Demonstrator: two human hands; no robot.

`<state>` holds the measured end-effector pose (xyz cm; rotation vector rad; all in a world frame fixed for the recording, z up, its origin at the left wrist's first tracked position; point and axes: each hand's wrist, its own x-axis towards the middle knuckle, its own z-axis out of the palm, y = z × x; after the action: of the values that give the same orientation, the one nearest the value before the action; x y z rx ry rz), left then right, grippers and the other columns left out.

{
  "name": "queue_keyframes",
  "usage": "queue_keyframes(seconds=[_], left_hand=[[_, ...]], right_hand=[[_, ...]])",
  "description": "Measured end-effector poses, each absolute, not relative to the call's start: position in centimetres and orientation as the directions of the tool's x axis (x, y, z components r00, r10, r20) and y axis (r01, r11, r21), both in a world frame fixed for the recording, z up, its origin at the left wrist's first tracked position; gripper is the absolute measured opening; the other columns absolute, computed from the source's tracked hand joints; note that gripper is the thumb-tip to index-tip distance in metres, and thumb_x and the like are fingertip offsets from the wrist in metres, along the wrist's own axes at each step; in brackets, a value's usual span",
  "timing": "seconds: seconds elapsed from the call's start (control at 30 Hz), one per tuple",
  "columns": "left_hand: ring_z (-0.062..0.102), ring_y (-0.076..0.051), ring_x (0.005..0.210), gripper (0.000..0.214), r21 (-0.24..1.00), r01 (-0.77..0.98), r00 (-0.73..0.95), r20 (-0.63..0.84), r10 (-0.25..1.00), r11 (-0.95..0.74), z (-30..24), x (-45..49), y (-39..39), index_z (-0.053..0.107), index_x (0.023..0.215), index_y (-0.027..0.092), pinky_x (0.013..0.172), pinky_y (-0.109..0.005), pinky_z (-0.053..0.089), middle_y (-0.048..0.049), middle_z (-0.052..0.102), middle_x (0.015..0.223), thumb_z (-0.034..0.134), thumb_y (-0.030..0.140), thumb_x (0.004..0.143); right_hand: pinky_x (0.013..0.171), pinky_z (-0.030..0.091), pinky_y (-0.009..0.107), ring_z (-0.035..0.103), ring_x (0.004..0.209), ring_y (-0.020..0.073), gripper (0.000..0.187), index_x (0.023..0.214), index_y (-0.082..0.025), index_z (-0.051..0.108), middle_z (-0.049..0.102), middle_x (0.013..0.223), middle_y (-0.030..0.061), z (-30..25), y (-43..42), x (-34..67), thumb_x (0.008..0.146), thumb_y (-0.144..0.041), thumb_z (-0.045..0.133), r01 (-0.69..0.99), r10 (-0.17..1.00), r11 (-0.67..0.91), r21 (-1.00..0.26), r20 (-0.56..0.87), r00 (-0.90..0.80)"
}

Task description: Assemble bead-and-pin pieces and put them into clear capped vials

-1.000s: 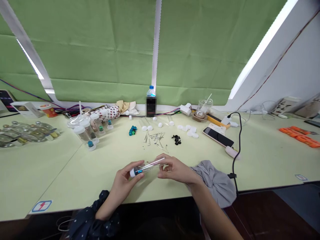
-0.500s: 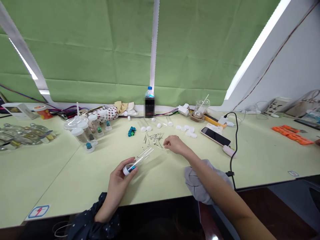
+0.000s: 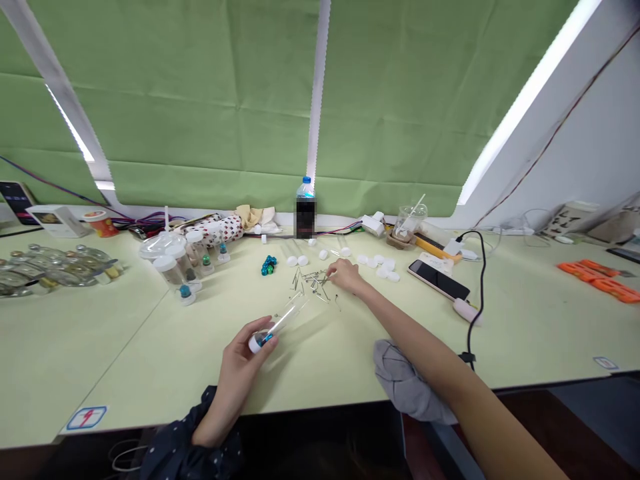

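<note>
My left hand (image 3: 245, 353) is wrapped round a clear tube (image 3: 289, 315), tilted with its white-capped end low in my palm. Something dark and blue lies inside near that cap. At the far edge of a loose pile of thin metal nails or screws (image 3: 314, 283), my right hand (image 3: 345, 275) has its fingertips pinched together; whatever is between them is too small to make out. Left of the pile is a cluster of blue and green shiny balls (image 3: 269, 265). White round caps (image 3: 384, 267) are scattered behind and to the right.
Several capped tubes (image 3: 175, 277) stand at the left, beside glass bottles (image 3: 60, 267). A water bottle (image 3: 306, 210) stands at the back. On the right lie a phone (image 3: 439, 280), a black cable (image 3: 481, 293) and orange tools (image 3: 597, 279). Grey cloth (image 3: 400, 380) hangs over the front edge.
My right hand has moved forward from the near right side of the metal pile onto its far right edge. My left hand keeps the tube in nearly the same place. The view has shifted slightly.
</note>
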<state>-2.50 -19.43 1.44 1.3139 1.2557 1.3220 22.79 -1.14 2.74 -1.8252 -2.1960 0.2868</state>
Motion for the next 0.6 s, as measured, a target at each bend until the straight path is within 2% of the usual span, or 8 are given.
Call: queue_keyframes(seconds=[0.13, 0.27, 0.47, 0.53, 0.6], left_hand=[[0.059, -0.019, 0.091, 0.038, 0.991, 0.082, -0.075, 0.114, 0.991, -0.107, 1.4, -2.6, -19.5, 0.059, 0.108, 0.020, 0.080, -0.028, 0.047, -0.0057, 0.064, 0.104, 0.066, 0.034, 0.073], [0.059, -0.021, 0.094, 0.039, 0.988, 0.100, -0.102, 0.125, 0.987, -0.115, 1.4, -2.5, -19.4, 0.059, 0.108, 0.020, 0.081, -0.029, 0.047, -0.0065, 0.063, 0.109, 0.066, 0.035, 0.073], [0.059, -0.023, 0.099, 0.040, 0.985, 0.125, -0.118, 0.132, 0.984, -0.117, 1.5, -2.4, -19.3, 0.059, 0.109, 0.019, 0.081, -0.030, 0.049, -0.0078, 0.063, 0.112, 0.065, 0.036, 0.073], [0.059, -0.023, 0.098, 0.041, 0.985, 0.127, -0.119, 0.131, 0.984, -0.115, 1.6, -2.4, -19.3, 0.059, 0.109, 0.019, 0.080, -0.030, 0.049, -0.0080, 0.063, 0.112, 0.065, 0.037, 0.073], [0.060, -0.023, 0.097, 0.041, 0.985, 0.129, -0.125, 0.131, 0.983, -0.115, 1.7, -2.3, -19.3, 0.060, 0.109, 0.019, 0.080, -0.030, 0.049, -0.0081, 0.064, 0.112, 0.065, 0.037, 0.072]], right_hand=[[0.083, 0.032, 0.037, 0.043, 0.107, 0.0250, 0.016, 0.084, -0.025, 0.069, 0.057, 0.105, 0.0054, 2.5, -0.5, 22.6, 0.073, -0.016, 0.062, 0.901, 0.957, 0.290, -0.322, 0.075, -0.281], [0.082, 0.031, 0.035, 0.043, 0.106, 0.0242, 0.013, 0.085, -0.024, 0.068, 0.057, 0.104, 0.0062, 2.2, -0.1, 21.6, 0.077, -0.019, 0.059, 0.881, 0.937, 0.348, -0.319, 0.086, -0.339], [0.081, 0.025, 0.033, 0.042, 0.103, 0.0226, 0.009, 0.078, -0.023, 0.068, 0.056, 0.097, 0.0054, 2.2, -0.7, 20.2, 0.074, -0.016, 0.064, 0.830, 0.875, 0.480, -0.283, 0.082, -0.478], [0.081, 0.023, 0.033, 0.042, 0.101, 0.0215, 0.012, 0.080, -0.021, 0.067, 0.056, 0.096, 0.0058, 2.4, -0.8, 19.9, 0.076, -0.012, 0.061, 0.800, 0.828, 0.558, -0.222, 0.088, -0.553], [0.080, 0.022, 0.034, 0.042, 0.099, 0.0208, 0.014, 0.081, -0.019, 0.065, 0.056, 0.093, 0.0067, 2.7, -0.8, 19.7, 0.078, -0.008, 0.056, 0.752, 0.759, 0.651, -0.106, 0.082, -0.646]])
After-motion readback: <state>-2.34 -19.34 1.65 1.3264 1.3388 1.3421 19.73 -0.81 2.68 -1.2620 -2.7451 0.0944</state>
